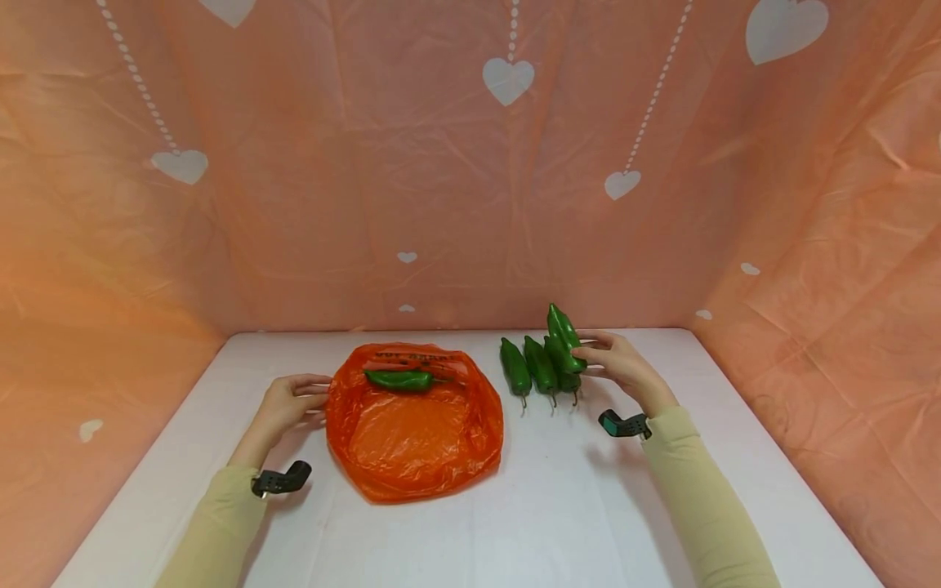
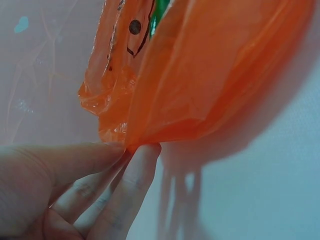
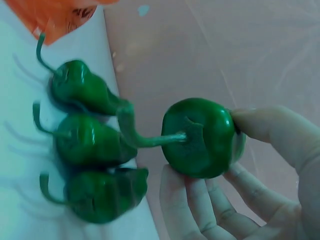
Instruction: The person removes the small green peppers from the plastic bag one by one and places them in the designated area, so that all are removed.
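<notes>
1. The right hand (image 1: 621, 367) holds a green pepper (image 1: 564, 336) lifted off the table, thumb on one side and fingers on the other.
2. In the right wrist view the same pepper (image 3: 202, 137) shows its stem end, with the thumb (image 3: 272, 127) pressed on its right side and the other fingers curled beneath it.
3. Three more peppers (image 1: 540, 367) lie on the white table (image 1: 559, 506) just left of the held one, side by side, stems toward the person.
4. In the right wrist view these three peppers (image 3: 87, 142) sit in a close row, the neighbours touching or nearly so.
5. The left hand (image 1: 283, 407) pinches the left edge of an orange plastic bag (image 1: 415, 429) that lies spread on the table.
6. The left wrist view shows the thumb and fingers (image 2: 127, 185) pinching a fold of the bag (image 2: 200, 85) at its lower corner.
7. One pepper (image 1: 400, 380) lies across the far part of the bag, near its printed rim; whether it is inside or on top cannot be told.
8. The bag and the row of peppers are near each other but apart.
9. An orange cloth with white hearts (image 1: 507, 80) hangs behind and at both sides of the table.
</notes>
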Tool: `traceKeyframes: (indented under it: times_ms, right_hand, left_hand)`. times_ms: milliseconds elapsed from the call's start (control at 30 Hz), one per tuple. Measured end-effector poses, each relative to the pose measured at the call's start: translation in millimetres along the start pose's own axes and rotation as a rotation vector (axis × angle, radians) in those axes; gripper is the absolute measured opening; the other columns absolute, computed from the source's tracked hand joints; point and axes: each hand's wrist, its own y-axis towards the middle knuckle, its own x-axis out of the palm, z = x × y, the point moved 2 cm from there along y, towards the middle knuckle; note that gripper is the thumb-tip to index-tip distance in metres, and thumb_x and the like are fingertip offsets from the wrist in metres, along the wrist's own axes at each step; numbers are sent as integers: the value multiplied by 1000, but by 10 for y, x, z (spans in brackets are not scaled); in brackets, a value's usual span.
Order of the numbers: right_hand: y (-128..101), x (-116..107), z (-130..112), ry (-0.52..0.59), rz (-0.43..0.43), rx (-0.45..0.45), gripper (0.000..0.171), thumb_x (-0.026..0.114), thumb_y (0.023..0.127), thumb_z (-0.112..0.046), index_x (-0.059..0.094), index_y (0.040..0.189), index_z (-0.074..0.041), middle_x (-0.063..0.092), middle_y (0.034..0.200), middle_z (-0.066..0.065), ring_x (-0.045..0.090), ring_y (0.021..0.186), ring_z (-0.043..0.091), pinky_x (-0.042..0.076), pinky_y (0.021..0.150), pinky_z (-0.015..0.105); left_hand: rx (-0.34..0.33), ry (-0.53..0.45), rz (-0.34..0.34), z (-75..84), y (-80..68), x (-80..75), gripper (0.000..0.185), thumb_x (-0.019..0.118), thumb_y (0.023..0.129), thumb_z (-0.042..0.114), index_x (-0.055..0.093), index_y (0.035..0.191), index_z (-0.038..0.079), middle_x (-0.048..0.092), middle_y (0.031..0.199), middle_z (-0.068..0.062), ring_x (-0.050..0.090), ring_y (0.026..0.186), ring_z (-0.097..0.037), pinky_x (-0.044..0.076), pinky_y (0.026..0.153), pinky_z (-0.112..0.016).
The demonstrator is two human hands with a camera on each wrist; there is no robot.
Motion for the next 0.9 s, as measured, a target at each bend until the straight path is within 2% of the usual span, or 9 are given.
traceKeyframes:
  times_ms: [133, 400, 667, 900]
  right_hand:
    - [-20, -84, 74, -18, 24, 25, 60, 63, 94, -19, 36, 143, 1, 50, 129, 20, 59, 98, 16, 47, 96, 44]
    - [-58, -216, 198, -34, 55, 67, 60, 59, 95, -20, 34, 144, 4, 52, 125, 19, 57, 99, 19, 42, 99, 51]
    - [-67, -277, 290, -29, 97, 106, 61, 62, 94, -19, 34, 143, 5, 55, 120, 18, 60, 91, 14, 47, 96, 46]
    - [-61, -314, 387, 23, 91, 114, 62, 63, 93, -17, 33, 141, 9, 59, 110, 13, 63, 86, 13, 50, 91, 45]
  left_hand:
    - [-2, 1, -1, -2, 0, -6, 36, 58, 92, 0, 53, 125, -13, 62, 110, -30, 68, 73, -19, 58, 67, -35]
    - [22, -3, -4, 23, -2, -9, 37, 56, 92, -3, 50, 126, -16, 61, 111, -33, 68, 77, -19, 58, 69, -35]
    - [15, -10, -3, 0, -19, 1, 37, 56, 92, -3, 50, 126, -16, 61, 110, -33, 68, 76, -20, 58, 68, -36]
    - [27, -12, -2, 31, -15, -11, 37, 57, 91, -3, 51, 125, -16, 61, 110, -33, 68, 73, -19, 58, 67, -37]
